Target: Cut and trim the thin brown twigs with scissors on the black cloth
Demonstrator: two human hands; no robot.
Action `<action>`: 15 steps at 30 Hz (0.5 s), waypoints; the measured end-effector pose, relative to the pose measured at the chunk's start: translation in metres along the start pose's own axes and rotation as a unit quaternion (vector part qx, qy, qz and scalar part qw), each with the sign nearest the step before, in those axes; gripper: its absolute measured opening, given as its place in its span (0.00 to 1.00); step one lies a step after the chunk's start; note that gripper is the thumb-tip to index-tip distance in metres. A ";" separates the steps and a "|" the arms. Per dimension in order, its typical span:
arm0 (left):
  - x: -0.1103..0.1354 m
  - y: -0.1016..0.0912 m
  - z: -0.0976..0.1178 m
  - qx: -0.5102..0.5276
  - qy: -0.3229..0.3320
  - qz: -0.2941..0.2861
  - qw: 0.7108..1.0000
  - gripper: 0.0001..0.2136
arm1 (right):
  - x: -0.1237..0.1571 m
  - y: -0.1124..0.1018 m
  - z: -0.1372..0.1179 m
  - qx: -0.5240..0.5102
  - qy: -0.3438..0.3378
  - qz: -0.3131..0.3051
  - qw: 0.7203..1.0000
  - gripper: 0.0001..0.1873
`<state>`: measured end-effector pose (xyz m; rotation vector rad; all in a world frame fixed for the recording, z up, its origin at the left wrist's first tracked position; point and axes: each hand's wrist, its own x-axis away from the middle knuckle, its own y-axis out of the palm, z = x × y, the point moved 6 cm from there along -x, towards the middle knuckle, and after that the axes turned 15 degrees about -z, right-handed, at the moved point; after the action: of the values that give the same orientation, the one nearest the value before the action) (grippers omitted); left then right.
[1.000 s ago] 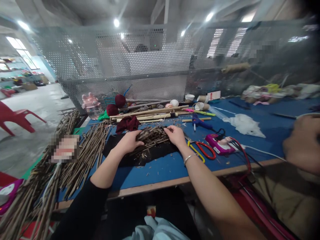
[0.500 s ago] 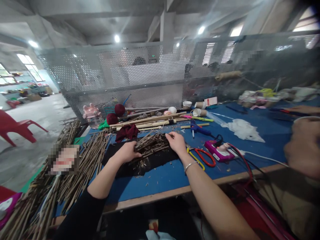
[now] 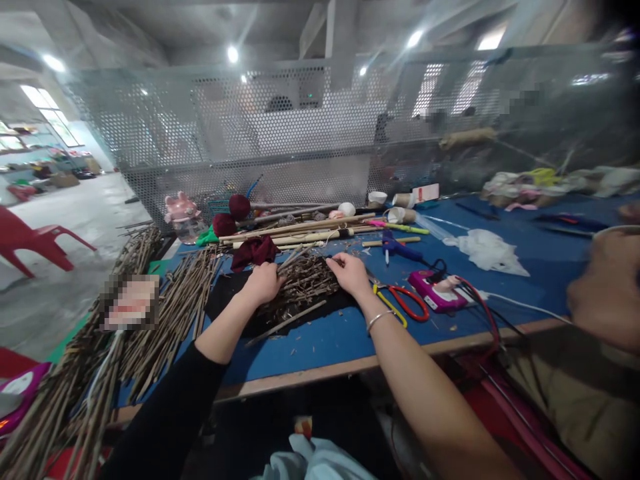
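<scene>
A bundle of thin brown twigs [image 3: 307, 281] lies on a black cloth [image 3: 225, 293] at the middle of the table. My left hand [image 3: 264, 284] is closed over the bundle's left end, its fingertips hidden among the twigs. At the right end my right hand [image 3: 351, 275] pinches with thumb and forefinger; what exactly sits in the pinch is partly hidden, but it touches the twigs. One loose stick [image 3: 295, 321] rests apart on the cloth's near side. Just behind the left hand is a dark red cloth [image 3: 255, 252].
Long twigs [image 3: 170, 320] are piled at the left. Red-and-yellow-handled scissors [image 3: 410, 303], a blue glue gun [image 3: 400, 248] and a purple power strip [image 3: 435, 293] lie to the right. Poles [image 3: 295, 235] stretch across behind. Another person's blurred hand [image 3: 607, 293] is at far right.
My left hand has shifted right and curled more closely over the twigs. One stick now lies separate in front of the bundle. My right hand remains at the right end.
</scene>
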<state>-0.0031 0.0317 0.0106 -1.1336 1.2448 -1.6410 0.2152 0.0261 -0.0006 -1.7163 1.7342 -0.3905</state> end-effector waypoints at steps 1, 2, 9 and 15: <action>-0.003 0.002 -0.002 0.006 -0.002 -0.016 1.000 0.13 | 0.001 0.003 -0.005 -0.008 -0.023 -0.031 0.999 0.16; -0.005 0.004 -0.003 0.014 0.001 -0.030 0.999 0.14 | 0.001 0.006 -0.009 -0.014 -0.044 -0.063 0.997 0.16; -0.015 0.007 -0.001 0.023 0.035 -0.079 0.996 0.14 | 0.001 0.005 -0.001 0.115 0.026 -0.073 0.990 0.12; -0.016 -0.002 -0.006 0.050 0.043 -0.091 0.994 0.18 | 0.021 0.010 -0.036 0.203 -0.029 -0.036 0.978 0.14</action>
<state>-0.0036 0.0488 0.0083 -1.1528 1.1258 -1.8846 0.1864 -0.0021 0.0146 -1.4776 1.4338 -0.6692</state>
